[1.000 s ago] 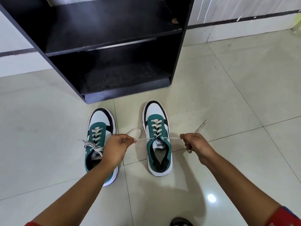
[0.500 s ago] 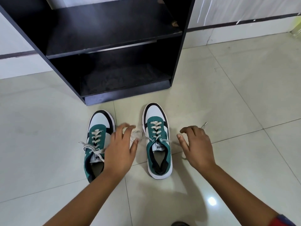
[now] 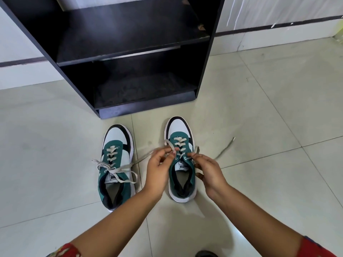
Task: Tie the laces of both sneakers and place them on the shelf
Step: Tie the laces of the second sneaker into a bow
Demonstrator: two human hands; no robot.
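Observation:
Two green, white and black sneakers stand side by side on the tiled floor, toes toward the shelf. The left sneaker (image 3: 116,164) has loose cream laces lying across it. Over the tongue of the right sneaker (image 3: 181,160), my left hand (image 3: 159,169) pinches a loop of its lace (image 3: 169,144). My right hand (image 3: 207,169) pinches the other lace end by the top eyelets. That end trails right across the floor (image 3: 225,147). A black shelf unit (image 3: 130,52) stands just beyond the shoes, both boards bare.
Pale tiled floor (image 3: 269,108) spreads to the left and right of the shoes. A white wall with a dark stripe (image 3: 278,26) runs behind the shelf. A dark object (image 3: 206,254) shows at the bottom edge.
A second ago both hands pulled the right sneaker's laces taut sideways. They then let go, moved inward over the shoe and now pinch the laces close together above the tongue.

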